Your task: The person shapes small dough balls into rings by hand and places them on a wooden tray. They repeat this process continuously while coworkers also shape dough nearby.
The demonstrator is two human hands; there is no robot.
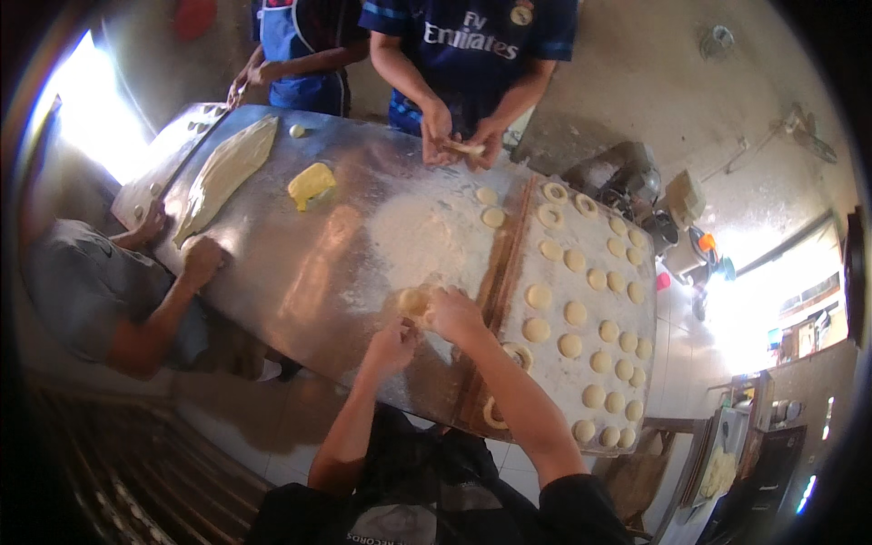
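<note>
- The dough piece [413,301] lies between the person's two hands, at the near edge of the flour patch [420,238] on the metal tabletop [250,227].
- The right hand [457,318] grasps the dough piece from its right side, fingers bent over it.
- The left hand [393,345] is curled just beside its near edge; blur hides whether it grips, so I cannot tell.
- It looks light, soft and limp, so it should dent under a pinch and tear if pulled hard; any flour on it probably makes it less sticky.
- The safest hold is likely along its outer edge, with flat finger pads on opposite sides.
- To the right, a floured board [581,233] carries dough rounds [575,313] and dough rings [550,206].
</note>
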